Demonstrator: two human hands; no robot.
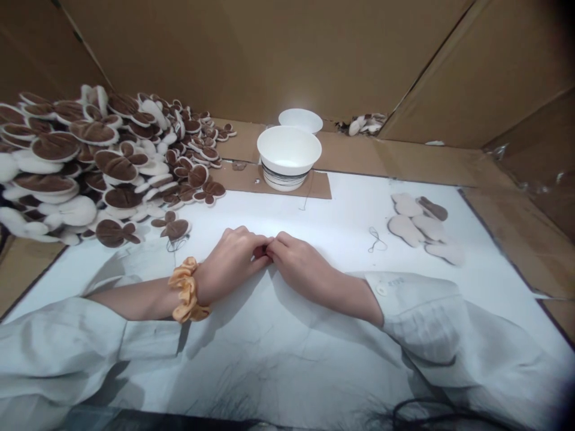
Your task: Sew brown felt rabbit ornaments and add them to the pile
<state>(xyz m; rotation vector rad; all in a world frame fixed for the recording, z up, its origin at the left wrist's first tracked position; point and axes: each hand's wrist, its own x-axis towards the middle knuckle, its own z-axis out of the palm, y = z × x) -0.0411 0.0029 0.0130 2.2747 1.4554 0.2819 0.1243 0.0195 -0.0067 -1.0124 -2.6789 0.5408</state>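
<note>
left hand and right hand pinch narrowly, on what i can't tell; plush pile crowds the far-left corner of the tabletop, likely for easy reach

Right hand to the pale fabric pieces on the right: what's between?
In the head view, a small tangle of dark thread lies on the white surface between the right hand and the pale fabric pieces, nearer the pieces.
</note>
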